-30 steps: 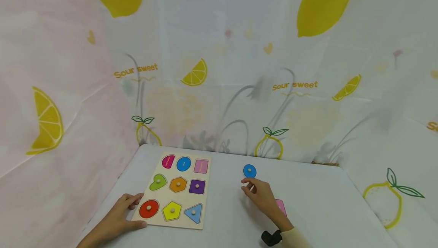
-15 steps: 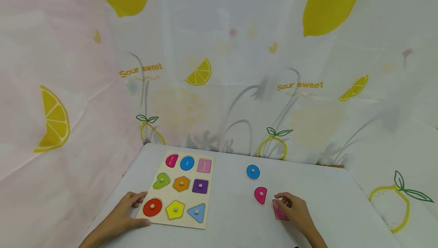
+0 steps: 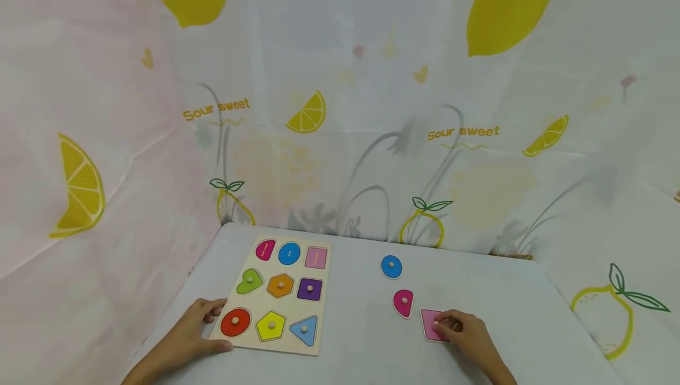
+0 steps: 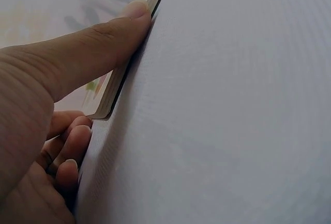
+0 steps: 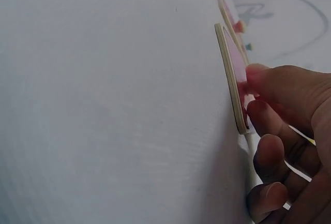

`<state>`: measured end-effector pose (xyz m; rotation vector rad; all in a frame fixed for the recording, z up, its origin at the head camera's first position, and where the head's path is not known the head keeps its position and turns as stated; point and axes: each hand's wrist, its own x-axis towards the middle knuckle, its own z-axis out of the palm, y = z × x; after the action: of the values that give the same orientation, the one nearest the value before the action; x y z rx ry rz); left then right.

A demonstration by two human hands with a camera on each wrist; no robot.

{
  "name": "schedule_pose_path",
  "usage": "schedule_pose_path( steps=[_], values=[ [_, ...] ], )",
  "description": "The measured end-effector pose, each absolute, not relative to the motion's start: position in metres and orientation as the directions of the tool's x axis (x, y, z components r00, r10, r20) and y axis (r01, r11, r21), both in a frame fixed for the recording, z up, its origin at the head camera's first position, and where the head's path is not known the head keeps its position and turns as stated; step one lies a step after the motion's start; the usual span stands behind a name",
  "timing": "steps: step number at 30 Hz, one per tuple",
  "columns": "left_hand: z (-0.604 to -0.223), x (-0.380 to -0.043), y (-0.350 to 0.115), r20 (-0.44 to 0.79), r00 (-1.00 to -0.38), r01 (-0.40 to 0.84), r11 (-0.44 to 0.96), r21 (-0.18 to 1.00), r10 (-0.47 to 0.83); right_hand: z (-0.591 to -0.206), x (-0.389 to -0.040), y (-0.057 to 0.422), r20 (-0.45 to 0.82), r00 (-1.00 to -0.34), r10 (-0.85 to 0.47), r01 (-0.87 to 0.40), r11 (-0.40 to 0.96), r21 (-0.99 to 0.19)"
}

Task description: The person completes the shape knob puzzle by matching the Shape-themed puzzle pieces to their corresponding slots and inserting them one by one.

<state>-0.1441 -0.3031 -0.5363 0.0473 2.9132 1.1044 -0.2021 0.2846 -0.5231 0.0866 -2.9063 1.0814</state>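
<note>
A wooden shape puzzle board [image 3: 287,308] lies on the left half of the table. My left hand [image 3: 186,335] holds its near left corner, the thumb along the near edge and the fingers curled at the left side. In the left wrist view the thumb [image 4: 98,48] presses the board's edge [image 4: 111,92]. My right hand [image 3: 470,338] pinches the knob of a pink square puzzle piece [image 3: 429,321]. This piece [image 5: 232,79] looks tilted in the right wrist view; whether it touches the table I cannot tell. Left of it lies a magenta semicircle piece [image 3: 402,305], with a blue round piece [image 3: 391,274] farther back.
Several knobbed pieces sit in the board, among them a red circle [image 3: 228,327] and a purple square [image 3: 304,294]. Its back row shows magenta, blue and pink recesses with printed words. A lemon-print cloth [image 3: 340,160] hangs behind the white table [image 3: 361,338].
My right hand has moved right and nearer, away from the blue and magenta pieces, and has taken the pink square's knob. The left hand stays at the board's corner. The view shifted slightly.
</note>
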Motion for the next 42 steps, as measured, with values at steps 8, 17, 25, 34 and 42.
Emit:
schedule_pose_path(
  steps=[8, 17, 25, 34, 42],
  values=[
    [-0.5372, -0.1395, -0.3054, 0.068, -0.994, 0.111, 0.744, 0.659, 0.087, -0.5236, -0.2038, 0.2899, 0.042, -0.998, -0.047, -0.063, 0.758, -0.649],
    [-0.5388, -0.1407, -0.3060, 0.063, -0.995, 0.098, 0.750, 0.655, 0.075, -0.5254, -0.2049, 0.2909, 0.071, -0.994, -0.077, -0.105, 0.747, -0.657],
    [-0.5400, -0.1426, -0.3055, 0.033, -0.997, 0.069, 0.745, 0.664, 0.063, -0.5248, -0.2028, 0.2914, 0.092, -0.990, -0.106, -0.140, 0.743, -0.655],
    [-0.5355, -0.1441, -0.3044, -0.021, -0.999, 0.013, 0.728, 0.686, 0.038, -0.5222, -0.2039, 0.2869, 0.101, -0.992, -0.076, -0.124, 0.733, -0.669],
    [-0.5359, -0.1436, -0.3039, -0.046, -0.999, -0.016, 0.723, 0.691, 0.021, -0.5251, -0.2039, 0.2839, 0.079, -0.994, -0.071, -0.106, 0.718, -0.688]
  ],
)
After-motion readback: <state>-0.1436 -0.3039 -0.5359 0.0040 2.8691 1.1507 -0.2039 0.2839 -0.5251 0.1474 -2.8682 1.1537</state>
